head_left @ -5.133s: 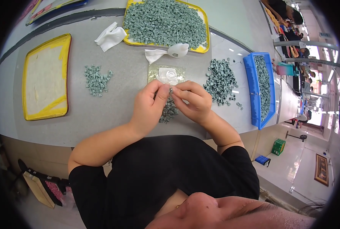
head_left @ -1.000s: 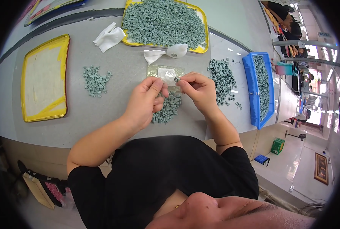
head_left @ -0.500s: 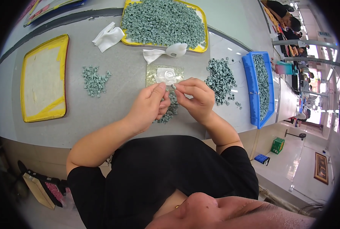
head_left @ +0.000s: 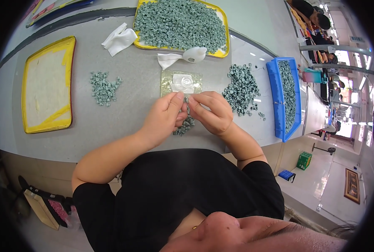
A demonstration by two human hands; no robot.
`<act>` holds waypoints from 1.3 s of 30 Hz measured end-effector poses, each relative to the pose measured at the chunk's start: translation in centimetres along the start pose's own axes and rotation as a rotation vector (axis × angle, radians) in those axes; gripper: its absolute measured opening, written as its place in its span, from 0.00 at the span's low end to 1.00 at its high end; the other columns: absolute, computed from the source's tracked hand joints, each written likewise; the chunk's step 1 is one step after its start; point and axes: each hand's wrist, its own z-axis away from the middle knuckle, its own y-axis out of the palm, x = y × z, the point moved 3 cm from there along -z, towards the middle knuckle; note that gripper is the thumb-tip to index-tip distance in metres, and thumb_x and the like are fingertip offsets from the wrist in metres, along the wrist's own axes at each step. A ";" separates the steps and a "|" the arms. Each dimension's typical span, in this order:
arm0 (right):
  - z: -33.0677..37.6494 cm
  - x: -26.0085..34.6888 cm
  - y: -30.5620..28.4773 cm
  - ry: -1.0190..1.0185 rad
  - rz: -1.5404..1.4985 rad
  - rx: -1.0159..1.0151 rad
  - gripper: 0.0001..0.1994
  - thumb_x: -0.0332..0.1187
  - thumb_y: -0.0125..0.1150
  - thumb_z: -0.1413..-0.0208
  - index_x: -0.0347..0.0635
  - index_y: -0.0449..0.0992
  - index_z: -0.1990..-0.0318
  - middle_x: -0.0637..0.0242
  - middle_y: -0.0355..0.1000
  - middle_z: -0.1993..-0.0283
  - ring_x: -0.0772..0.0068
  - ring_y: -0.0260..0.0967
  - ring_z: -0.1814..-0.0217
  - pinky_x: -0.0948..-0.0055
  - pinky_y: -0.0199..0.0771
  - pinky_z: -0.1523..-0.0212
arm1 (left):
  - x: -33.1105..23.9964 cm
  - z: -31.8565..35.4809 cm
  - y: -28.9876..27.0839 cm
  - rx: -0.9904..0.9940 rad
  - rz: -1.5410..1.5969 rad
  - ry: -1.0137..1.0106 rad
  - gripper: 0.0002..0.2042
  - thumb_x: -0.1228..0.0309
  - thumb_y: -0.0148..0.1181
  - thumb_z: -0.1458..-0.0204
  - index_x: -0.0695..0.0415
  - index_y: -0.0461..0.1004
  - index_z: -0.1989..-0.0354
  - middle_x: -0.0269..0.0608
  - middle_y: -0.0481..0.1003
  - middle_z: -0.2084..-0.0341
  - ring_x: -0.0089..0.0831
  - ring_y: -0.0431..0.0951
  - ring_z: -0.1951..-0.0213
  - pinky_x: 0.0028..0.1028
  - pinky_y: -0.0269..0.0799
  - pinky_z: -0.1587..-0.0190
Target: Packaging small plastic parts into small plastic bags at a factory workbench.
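Note:
My left hand [head_left: 164, 115] and my right hand [head_left: 213, 112] meet over the table, fingertips close together. Between them shows a small green stone-like piece [head_left: 186, 100], pinched by thumbs and fingers; its exact shape is too small to tell. Below the hands lies a small heap of green pieces [head_left: 187, 127], partly hidden by the left fingers. Just beyond the fingertips is a yellowish-green flat pad [head_left: 166, 82] with a white square and a clear round dish [head_left: 187, 81] on it. A looser pile of darker green pieces [head_left: 241, 86] spreads to the right of my right hand.
At the far side stands a yellow-rimmed tray [head_left: 226, 25] full of green pieces. A white squeeze bulb [head_left: 195, 54] and white cloth [head_left: 119, 40] lie before it. Left are a small green pile [head_left: 104, 88] and another yellow-rimmed tray [head_left: 48, 86]; right, a blue bin [head_left: 278, 101].
My right hand has drawn slightly down and in toward the left fingertips, bringing the small green piece between both hands. My left hand has barely moved.

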 end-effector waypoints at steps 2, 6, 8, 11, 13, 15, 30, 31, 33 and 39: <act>0.0 0.1 0.2 -0.028 0.033 -0.002 0.14 0.19 0.66 0.69 0.31 0.75 0.68 0.57 0.72 0.65 0.63 0.71 0.70 0.72 0.72 0.73 | 0.2 0.1 0.0 -0.016 -0.031 0.023 0.14 0.61 0.40 0.38 0.57 0.63 0.71 0.28 0.61 0.84 0.15 0.57 0.83 0.18 0.54 0.82; 0.4 0.1 0.4 -0.148 0.072 -0.034 0.13 0.20 0.66 0.69 0.29 0.75 0.70 0.56 0.71 0.65 0.62 0.70 0.71 0.71 0.72 0.74 | 0.4 0.3 0.1 -0.089 -0.095 0.108 0.13 0.63 0.42 0.39 0.60 0.65 0.70 0.29 0.64 0.82 0.16 0.63 0.80 0.19 0.61 0.77; 0.5 0.1 0.4 -0.178 0.085 -0.034 0.13 0.20 0.65 0.69 0.29 0.75 0.70 0.56 0.71 0.64 0.62 0.70 0.71 0.71 0.72 0.74 | 0.4 0.4 0.1 -0.100 -0.126 0.113 0.14 0.64 0.42 0.39 0.61 0.66 0.70 0.30 0.66 0.82 0.17 0.65 0.79 0.19 0.64 0.75; 0.5 0.2 0.2 -0.193 0.066 -0.033 0.13 0.19 0.65 0.69 0.30 0.76 0.69 0.57 0.71 0.64 0.61 0.70 0.71 0.70 0.72 0.73 | 0.3 0.7 0.2 -0.142 -0.247 0.155 0.14 0.64 0.42 0.39 0.62 0.66 0.70 0.33 0.68 0.81 0.18 0.67 0.77 0.21 0.66 0.73; 0.4 0.0 0.1 -0.040 -0.061 -0.039 0.13 0.18 0.65 0.66 0.31 0.76 0.67 0.56 0.71 0.64 0.61 0.71 0.69 0.70 0.73 0.71 | 0.0 0.8 0.3 -0.156 -0.333 0.281 0.15 0.64 0.42 0.39 0.63 0.67 0.70 0.36 0.69 0.81 0.21 0.68 0.77 0.24 0.67 0.72; 0.3 -0.4 0.3 0.083 -0.195 -0.043 0.13 0.18 0.65 0.65 0.32 0.76 0.66 0.57 0.72 0.64 0.62 0.72 0.68 0.71 0.73 0.70 | -0.1 0.7 0.4 -0.178 -0.392 0.341 0.14 0.64 0.43 0.39 0.63 0.67 0.70 0.37 0.69 0.81 0.21 0.68 0.77 0.24 0.66 0.72; 0.6 -0.9 0.0 0.455 -0.302 -0.017 0.15 0.18 0.63 0.63 0.38 0.77 0.63 0.60 0.75 0.64 0.67 0.73 0.64 0.76 0.73 0.64 | -0.2 0.3 0.3 -0.008 -0.153 0.183 0.12 0.65 0.43 0.39 0.61 0.66 0.70 0.30 0.64 0.82 0.16 0.61 0.78 0.18 0.58 0.76; 0.7 -1.0 0.0 0.469 -0.302 -0.021 0.15 0.18 0.63 0.63 0.37 0.77 0.63 0.60 0.75 0.64 0.67 0.73 0.64 0.77 0.72 0.64 | -0.2 0.1 0.3 0.015 -0.137 0.171 0.12 0.65 0.42 0.39 0.61 0.66 0.70 0.30 0.64 0.81 0.16 0.61 0.78 0.19 0.58 0.76; 1.0 -1.3 0.0 0.489 -0.319 -0.024 0.14 0.18 0.63 0.62 0.37 0.77 0.63 0.60 0.75 0.64 0.68 0.73 0.64 0.77 0.72 0.65 | 0.0 -0.1 0.3 0.041 -0.133 0.178 0.12 0.66 0.42 0.39 0.60 0.65 0.70 0.29 0.63 0.81 0.16 0.60 0.79 0.18 0.57 0.76; 1.2 -1.1 0.0 0.518 -0.357 -0.034 0.13 0.17 0.62 0.60 0.36 0.78 0.63 0.59 0.75 0.64 0.69 0.73 0.64 0.77 0.72 0.65 | 0.0 0.3 0.7 0.128 -0.009 0.099 0.09 0.66 0.43 0.39 0.57 0.64 0.69 0.25 0.59 0.83 0.13 0.54 0.81 0.16 0.51 0.79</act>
